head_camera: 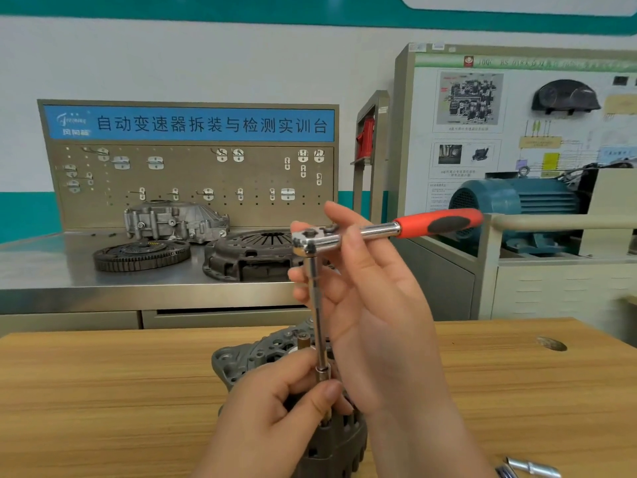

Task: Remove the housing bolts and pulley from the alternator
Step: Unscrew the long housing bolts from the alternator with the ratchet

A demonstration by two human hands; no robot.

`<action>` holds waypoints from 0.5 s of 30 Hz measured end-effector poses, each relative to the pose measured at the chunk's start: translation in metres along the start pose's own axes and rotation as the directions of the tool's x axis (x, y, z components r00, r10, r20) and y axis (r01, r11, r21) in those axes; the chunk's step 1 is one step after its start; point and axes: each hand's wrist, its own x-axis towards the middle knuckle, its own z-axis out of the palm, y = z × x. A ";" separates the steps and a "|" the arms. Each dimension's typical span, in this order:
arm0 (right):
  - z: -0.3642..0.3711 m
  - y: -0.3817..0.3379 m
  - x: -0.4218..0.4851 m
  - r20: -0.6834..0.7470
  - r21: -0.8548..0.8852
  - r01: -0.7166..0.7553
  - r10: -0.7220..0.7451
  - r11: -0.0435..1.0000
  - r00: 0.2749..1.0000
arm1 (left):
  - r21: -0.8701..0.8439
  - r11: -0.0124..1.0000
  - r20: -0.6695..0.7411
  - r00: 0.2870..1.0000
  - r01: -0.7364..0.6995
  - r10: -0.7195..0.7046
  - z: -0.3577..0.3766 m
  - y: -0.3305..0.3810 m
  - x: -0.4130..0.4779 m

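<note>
1. One wooden table (103, 391) carries one alternator (241, 360), which stands near the front edge under both hands. It is unclamped, so it may twist or tip under the wrench's pull.
2. One orange-handled ratchet (437, 224): the right hand (372, 305) has its grip curled round the head only, so the free handle could swing.
3. One extension bar (315, 305) stands nearly upright; any lean risks rounding the bolt.
4. One socket (323, 372) is pinched in the grip of the left hand (269, 419) at the housing, where a slip could nip fingers. The bolt is hidden.

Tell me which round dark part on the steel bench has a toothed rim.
The flat dark metal disc on the left; the domed dark metal cover beside it has no teeth.
</note>
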 end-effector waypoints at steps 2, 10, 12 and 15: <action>0.001 0.001 0.000 0.002 -0.105 0.057 -0.057 0.993 0.998 | -0.002 1.000 -0.019 1.000 -0.004 0.004 0.000 -0.001 0.000; 0.001 0.001 0.000 0.000 0.081 -0.021 0.021 0.997 1.000 | 0.033 0.998 -0.049 0.998 -0.045 0.047 0.000 0.002 -0.001; 0.001 -0.001 0.000 0.003 0.127 -0.041 0.041 0.991 0.999 | 0.043 0.998 -0.030 0.999 -0.041 0.042 -0.001 0.004 -0.001; 0.001 0.000 0.000 0.009 0.111 -0.042 0.042 0.993 0.999 | 0.017 1.000 -0.003 1.000 0.006 -0.006 0.000 0.004 0.000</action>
